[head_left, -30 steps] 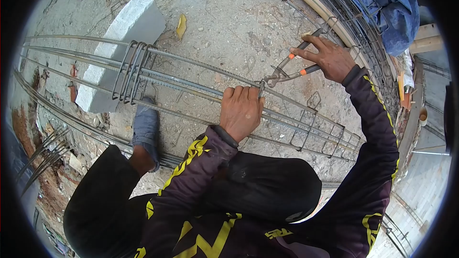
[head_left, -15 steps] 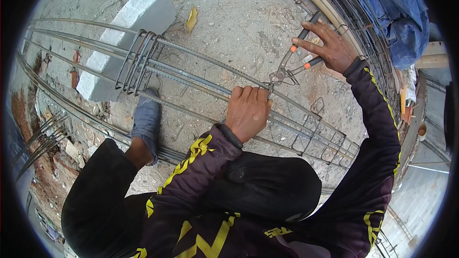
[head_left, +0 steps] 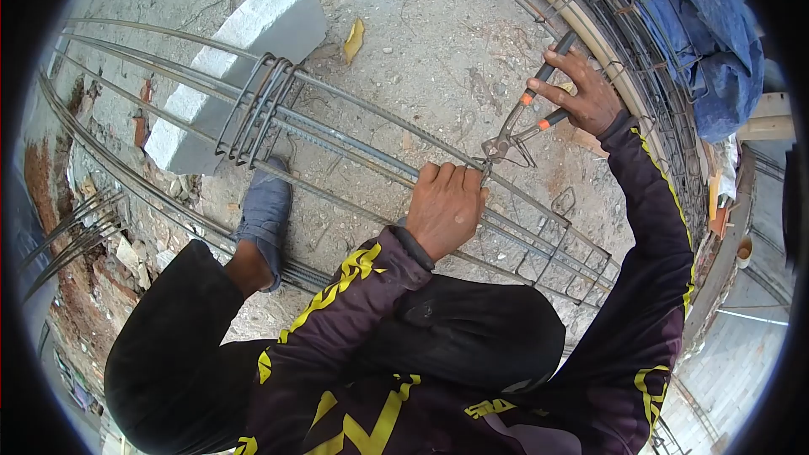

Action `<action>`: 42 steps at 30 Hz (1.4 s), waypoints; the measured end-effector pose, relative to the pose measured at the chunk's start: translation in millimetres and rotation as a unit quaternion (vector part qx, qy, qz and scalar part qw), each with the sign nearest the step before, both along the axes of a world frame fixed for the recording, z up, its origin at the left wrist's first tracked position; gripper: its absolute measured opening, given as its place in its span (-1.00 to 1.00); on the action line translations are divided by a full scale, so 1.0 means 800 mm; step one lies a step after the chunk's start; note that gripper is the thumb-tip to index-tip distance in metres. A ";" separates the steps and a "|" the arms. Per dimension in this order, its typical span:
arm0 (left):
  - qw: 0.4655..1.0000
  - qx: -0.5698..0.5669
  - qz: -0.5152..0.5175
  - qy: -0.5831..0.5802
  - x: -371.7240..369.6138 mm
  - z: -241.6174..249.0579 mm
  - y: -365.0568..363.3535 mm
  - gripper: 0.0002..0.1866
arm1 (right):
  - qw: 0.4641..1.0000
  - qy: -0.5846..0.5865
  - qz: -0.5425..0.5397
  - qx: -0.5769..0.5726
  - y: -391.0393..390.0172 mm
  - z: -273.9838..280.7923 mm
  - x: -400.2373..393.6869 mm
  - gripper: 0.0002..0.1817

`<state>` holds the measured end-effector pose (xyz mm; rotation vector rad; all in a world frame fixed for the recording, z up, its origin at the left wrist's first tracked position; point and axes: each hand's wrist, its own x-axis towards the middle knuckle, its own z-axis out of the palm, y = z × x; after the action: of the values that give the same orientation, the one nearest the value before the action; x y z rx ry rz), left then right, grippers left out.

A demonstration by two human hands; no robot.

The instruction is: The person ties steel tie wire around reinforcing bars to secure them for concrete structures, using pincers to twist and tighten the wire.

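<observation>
My left hand (head_left: pixel 444 212) is closed over the long steel bars (head_left: pixel 371 170) of a rebar cage, its knuckles up; what lies under its fingers is hidden. Just beyond those fingers are the jaws of a cutter (head_left: pixel 499 147) with black and orange handles, touching or very near the upper bar. My right hand (head_left: pixel 587 94) holds the cutter by its spread handles, two fingers lying over the upper one. Several square stirrups (head_left: pixel 257 109) are bunched on the bars at left, and others (head_left: pixel 563 257) are spaced out at the right end.
A pale block (head_left: pixel 238 59) lies under the bars at upper left. My shoe (head_left: pixel 265 206) is beside the bunched stirrups. More bars run along the lower left. A blue tarp (head_left: pixel 716 42) and stacked rebar cages line the right. A yellow leaf (head_left: pixel 354 40) lies on the ground.
The view has shifted a little, so the bars, block and hands appear slightly further right. Both hands keep their holds, and the cutter handles remain spread.
</observation>
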<state>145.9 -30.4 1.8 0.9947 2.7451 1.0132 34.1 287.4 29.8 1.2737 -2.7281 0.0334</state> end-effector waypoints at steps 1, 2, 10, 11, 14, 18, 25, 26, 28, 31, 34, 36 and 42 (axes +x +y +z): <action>1.000 -0.002 -0.002 -0.003 0.001 0.000 0.000 -0.80 | 1.000 0.012 0.014 -0.005 0.001 -0.003 -0.003 -0.05; 1.000 -0.001 0.001 -0.004 0.002 -0.001 0.000 -0.80 | 0.999 0.021 0.029 -0.011 0.004 -0.005 -0.007 -0.06; 1.000 0.001 -0.003 -0.002 0.001 0.001 0.000 -0.80 | 0.990 0.108 0.076 0.057 -0.015 0.035 -0.028 -0.36; 1.000 -0.002 -0.004 -0.003 0.001 0.002 0.000 -0.80 | 0.990 0.098 0.077 0.059 -0.016 0.037 -0.030 -0.41; 1.000 -0.008 -0.004 -0.004 0.002 0.003 0.000 -0.80 | 0.996 0.027 0.047 0.068 -0.027 0.041 -0.031 -0.52; 1.000 -0.012 -0.001 -0.009 0.003 0.004 -0.001 -0.80 | 0.997 -0.043 0.016 0.063 -0.027 0.023 -0.024 -0.58; 1.000 -0.014 0.018 -0.001 0.006 0.003 0.003 -0.81 | 0.978 -0.189 -0.090 0.019 -0.001 -0.034 0.012 -0.65; 1.000 -0.012 0.021 -0.005 0.008 0.003 0.003 -0.81 | 0.980 -0.162 -0.111 0.005 -0.006 -0.046 0.013 -0.70; 1.000 -0.008 0.021 -0.009 0.007 0.003 0.004 -0.82 | 0.980 -0.162 -0.117 -0.003 -0.026 -0.046 -0.001 -0.72; 1.000 -0.014 0.012 -0.014 0.006 0.006 0.004 -0.82 | 0.970 -0.210 -0.124 0.009 -0.036 -0.034 -0.027 -0.77; 0.999 -0.023 0.006 -0.024 0.007 0.007 0.003 -0.78 | 0.956 -0.253 -0.146 -0.021 -0.028 -0.058 -0.025 -0.76; 0.999 -0.018 0.020 -0.024 0.007 0.008 0.005 -0.76 | 0.945 -0.294 -0.135 -0.054 -0.024 -0.090 -0.014 -0.76; 0.998 -0.031 0.033 -0.037 0.008 0.008 0.005 -0.73 | 0.867 -0.446 -0.136 -0.174 -0.040 -0.161 0.018 -0.74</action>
<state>152.2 -26.7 7.9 0.8464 2.7475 0.9473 48.2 255.1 -99.2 0.8710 -3.3337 1.3273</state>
